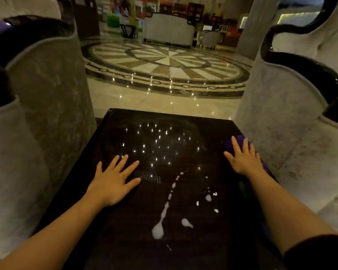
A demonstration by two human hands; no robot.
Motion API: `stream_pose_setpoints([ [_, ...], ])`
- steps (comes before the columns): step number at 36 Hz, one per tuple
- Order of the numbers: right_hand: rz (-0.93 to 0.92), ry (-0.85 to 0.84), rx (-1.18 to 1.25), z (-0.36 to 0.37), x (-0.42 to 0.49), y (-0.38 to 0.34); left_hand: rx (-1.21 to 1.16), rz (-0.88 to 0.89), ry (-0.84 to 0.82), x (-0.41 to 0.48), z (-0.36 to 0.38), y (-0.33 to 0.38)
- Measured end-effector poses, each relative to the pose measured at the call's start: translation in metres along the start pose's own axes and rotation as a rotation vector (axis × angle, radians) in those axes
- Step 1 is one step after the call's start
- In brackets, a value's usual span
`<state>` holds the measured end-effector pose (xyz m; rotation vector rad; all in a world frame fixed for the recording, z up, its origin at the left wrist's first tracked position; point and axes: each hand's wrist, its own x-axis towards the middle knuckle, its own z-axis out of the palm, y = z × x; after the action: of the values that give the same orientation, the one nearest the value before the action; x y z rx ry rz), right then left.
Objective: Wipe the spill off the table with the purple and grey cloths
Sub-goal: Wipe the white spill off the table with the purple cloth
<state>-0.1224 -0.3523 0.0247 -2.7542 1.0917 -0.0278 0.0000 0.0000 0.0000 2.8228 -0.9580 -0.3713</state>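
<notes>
A dark glossy table (137, 240) fills the lower middle of the view. A white spill (158, 229) runs across it as a line of drops and blobs from the centre toward me. My left hand (113, 180) lies flat on the bare tabletop left of the spill, fingers spread, holding nothing. My right hand (244, 156) rests palm down, fingers apart, on a purple cloth (227, 144) at the table's right edge; most of the cloth is hidden under the hand. No grey cloth is visible.
Pale upholstered armchairs stand close on both sides: one on the left (47, 98), one on the right (293, 117). Beyond the table's far edge lies a polished marble floor (164, 63) with a round pattern. More chairs (168, 30) stand far back.
</notes>
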Motion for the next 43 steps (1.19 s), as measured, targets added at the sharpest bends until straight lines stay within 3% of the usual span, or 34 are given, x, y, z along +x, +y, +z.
stream_pose_setpoints([
  [18,0.135,-0.050,-0.005,0.000,0.031,0.015,0.066,0.002,0.048,0.002,0.000,0.001],
  [43,-0.179,-0.030,0.097,0.016,-0.013,-0.067,0.062,0.014,0.054,0.000,0.000,0.001],
])
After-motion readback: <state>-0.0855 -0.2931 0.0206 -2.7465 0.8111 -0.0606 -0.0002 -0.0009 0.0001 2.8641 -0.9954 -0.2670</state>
